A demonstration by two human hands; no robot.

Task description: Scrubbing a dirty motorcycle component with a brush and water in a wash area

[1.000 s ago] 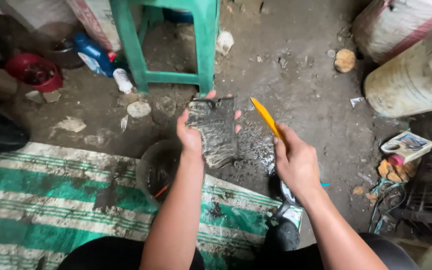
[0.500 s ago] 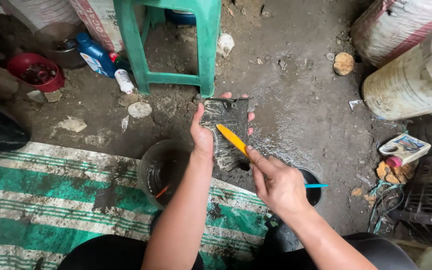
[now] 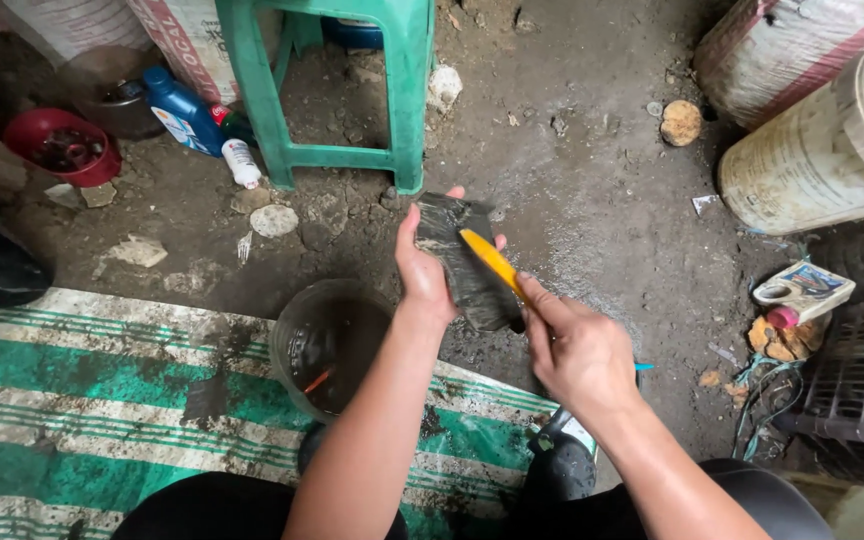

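Observation:
My left hand (image 3: 422, 275) grips a flat, dirty black rectangular part (image 3: 462, 262), greasy and wet, tilted over the dirt floor. My right hand (image 3: 577, 350) holds a yellow-handled brush (image 3: 490, 260), its yellow end lying across the face of the black part. Below my left wrist stands a clear plastic cup (image 3: 327, 345) with dark liquid and an orange stick inside.
A green plastic stool (image 3: 337, 90) stands ahead. A blue bottle (image 3: 182, 110), a small white bottle (image 3: 242, 162) and a red bowl (image 3: 62, 145) lie at the left. White drums (image 3: 822, 150) stand at the right. A green striped mat (image 3: 102, 400) covers the near floor.
The yellow brush went from raised beside the black part to lying across its face. The part has turned more edge-on and shifted slightly right. My right hand now covers the dark container below it.

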